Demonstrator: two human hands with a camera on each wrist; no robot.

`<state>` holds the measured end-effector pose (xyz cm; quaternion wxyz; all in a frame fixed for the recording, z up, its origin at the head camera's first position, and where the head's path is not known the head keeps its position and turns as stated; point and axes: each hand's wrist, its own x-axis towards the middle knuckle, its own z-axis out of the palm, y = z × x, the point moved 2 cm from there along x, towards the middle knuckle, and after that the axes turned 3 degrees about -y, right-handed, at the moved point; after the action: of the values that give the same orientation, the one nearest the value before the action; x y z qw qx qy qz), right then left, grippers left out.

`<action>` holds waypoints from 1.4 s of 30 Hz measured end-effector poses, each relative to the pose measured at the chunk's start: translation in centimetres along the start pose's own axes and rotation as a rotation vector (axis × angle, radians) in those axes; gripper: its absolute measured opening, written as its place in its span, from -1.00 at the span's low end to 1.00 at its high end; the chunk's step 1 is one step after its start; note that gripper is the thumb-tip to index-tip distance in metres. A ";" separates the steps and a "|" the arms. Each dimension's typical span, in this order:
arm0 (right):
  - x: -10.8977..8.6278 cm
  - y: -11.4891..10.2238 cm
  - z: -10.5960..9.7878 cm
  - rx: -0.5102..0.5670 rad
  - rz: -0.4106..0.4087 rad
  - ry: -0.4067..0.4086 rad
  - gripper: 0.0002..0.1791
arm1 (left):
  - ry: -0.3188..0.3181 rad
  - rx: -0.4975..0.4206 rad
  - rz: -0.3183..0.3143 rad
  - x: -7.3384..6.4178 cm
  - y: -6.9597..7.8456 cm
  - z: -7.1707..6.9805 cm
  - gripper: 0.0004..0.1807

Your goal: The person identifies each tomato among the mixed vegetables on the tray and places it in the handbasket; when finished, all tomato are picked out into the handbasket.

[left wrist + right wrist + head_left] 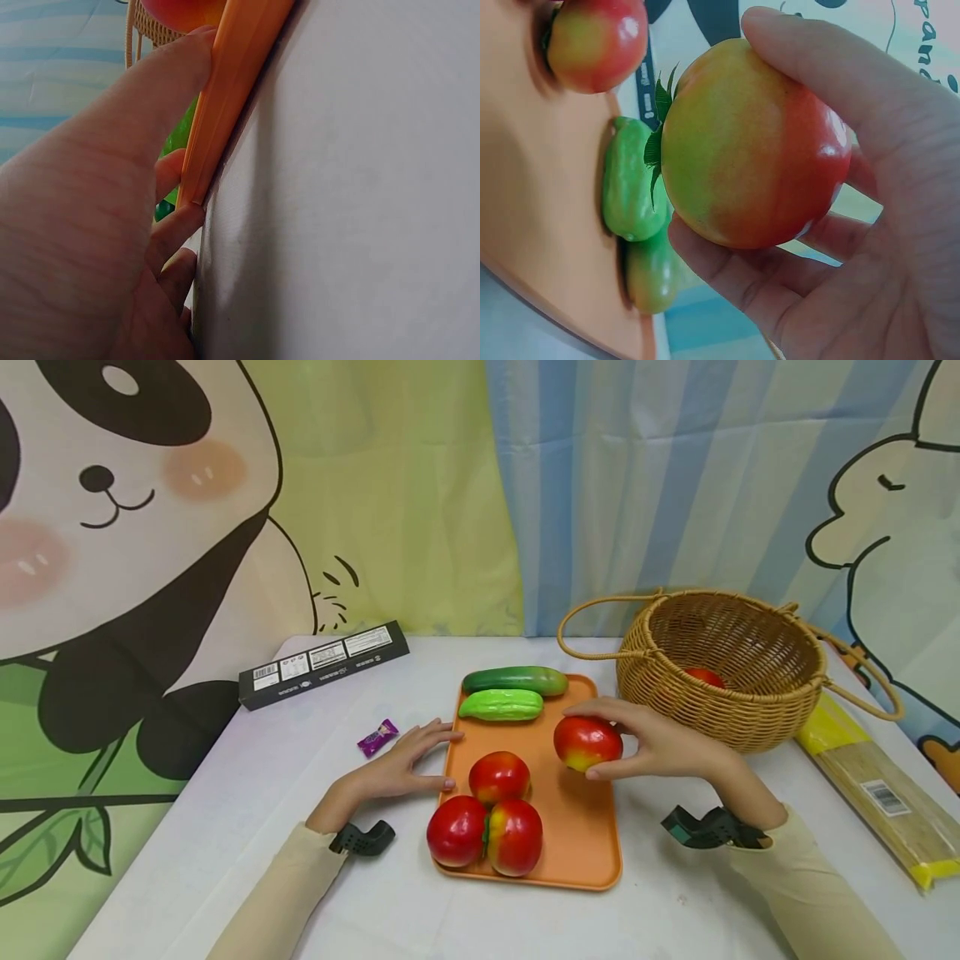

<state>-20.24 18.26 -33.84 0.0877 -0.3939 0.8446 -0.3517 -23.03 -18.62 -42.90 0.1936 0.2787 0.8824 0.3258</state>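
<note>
My right hand grips a red and yellow tomato over the right side of the orange tray. In the right wrist view the held tomato shows green leaves, with thumb and fingers curled round it. Three more tomatoes lie on the tray's near left part: one behind, one front left, one front right. At the tray's far end lie a dark green cucumber and a bright green, bumpy vegetable. My left hand touches the tray's left edge, fingers extended.
A wicker basket with a red item inside stands at the back right. Beside it lies a yellow-ended noodle pack. A black box and a purple wrapped candy lie left of the tray.
</note>
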 end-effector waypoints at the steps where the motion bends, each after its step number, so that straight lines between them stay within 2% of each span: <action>1: -0.1 0.0 -0.1 0.005 0.001 0.001 -0.26 | 0.000 0.001 0.001 0.0 0.0 0.0 -0.19; 7: -0.4 -0.1 -0.7 0.025 -0.009 0.027 -0.25 | 0.003 0.013 0.018 0.0 0.0 0.0 -0.20; 14: -0.7 0.0 -1.4 0.003 -0.069 0.103 -0.26 | 0.009 0.017 0.030 0.1 -0.1 0.0 -0.21; 18: -0.9 -0.1 -1.8 0.006 -0.073 0.140 -0.27 | 0.007 0.013 0.023 0.1 0.0 0.0 -0.21; 25: -1.3 -0.6 -2.7 -0.091 -0.077 0.242 -0.23 | 0.006 0.008 0.022 0.0 0.0 0.0 -0.20; 30: -1.6 -0.6 -3.3 -0.096 -0.084 0.277 -0.22 | 0.005 0.000 0.019 0.0 0.0 0.0 -0.21; 35: -1.9 -0.5 -3.7 -0.060 -0.104 0.291 -0.20 | 0.006 0.004 0.016 -0.1 0.1 0.0 -0.21; 42: -2.4 -0.3 -4.5 0.027 -0.204 0.334 -0.14 | 0.009 0.015 0.020 0.0 0.1 0.0 -0.21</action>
<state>-20.36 22.21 -30.64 -0.0845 -0.4122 0.7984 -0.4307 -22.97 -18.56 -42.87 0.1842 0.2874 0.8828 0.3226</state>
